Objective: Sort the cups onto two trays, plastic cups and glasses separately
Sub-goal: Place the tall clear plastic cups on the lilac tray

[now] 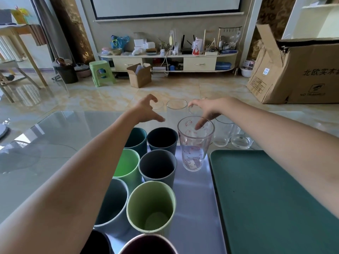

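Plastic cups (150,206) crowd the lilac tray (194,208) beside a printed glass (194,143); the green tray (275,198) lies to its right. Farther out, both hands reach among clear glasses (177,104) on the table (55,129): the left hand (146,110) is spread and holds nothing, and the right hand (205,110) hangs with fingers loose, also holding nothing.

Glass table (55,136): two trays (275,189), glasses (240,142).

Two trays are lying side by side on the table (55,136): the left tray (192,208) is carrying the plastic cups (157,165) and one printed glass (195,143) (at its far right corner), while more glasses (231,136) are standing behind the right tray (275,198)
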The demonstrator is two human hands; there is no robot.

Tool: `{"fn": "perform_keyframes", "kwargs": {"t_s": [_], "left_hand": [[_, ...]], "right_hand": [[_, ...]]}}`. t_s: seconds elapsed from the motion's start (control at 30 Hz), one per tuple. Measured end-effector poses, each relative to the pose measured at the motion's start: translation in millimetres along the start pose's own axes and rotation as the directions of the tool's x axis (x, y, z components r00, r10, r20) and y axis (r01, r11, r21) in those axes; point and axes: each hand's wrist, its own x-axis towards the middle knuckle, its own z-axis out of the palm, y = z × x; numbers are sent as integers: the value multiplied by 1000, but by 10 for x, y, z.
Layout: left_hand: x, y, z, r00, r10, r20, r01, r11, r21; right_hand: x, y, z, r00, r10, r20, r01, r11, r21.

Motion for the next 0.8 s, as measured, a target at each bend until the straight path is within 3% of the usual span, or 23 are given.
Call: {"fn": "perform_keyframes", "kwargs": {"t_s": [0.23, 0.33, 0.5, 0.67, 0.8], "left_hand": [[-75, 43, -156, 941, -20, -337, -46, 982, -185], [-208, 185, -375, 894, 37, -446, -109, 984, -138], [-630, 489, -566, 853, 178, -491, -199, 980, 10], [-1321, 862, -689, 816, 271, -511, -324, 946, -15], [-1865, 1092, -672, 833, 336, -439, -393, 919, -41]], "right_hand": [[-81, 48, 23, 975, -20, -223, 55, 987, 152], [-198, 91, -109, 932, 9, -363, 66, 979, 192], [-635, 151, -398, 846, 78, -527, 32, 980, 196], [-1327, 171, -498, 799, 96, -593, 28, 980, 197], [-1961, 146, -383, 778, 102, -620, 57, 971, 231]]}}
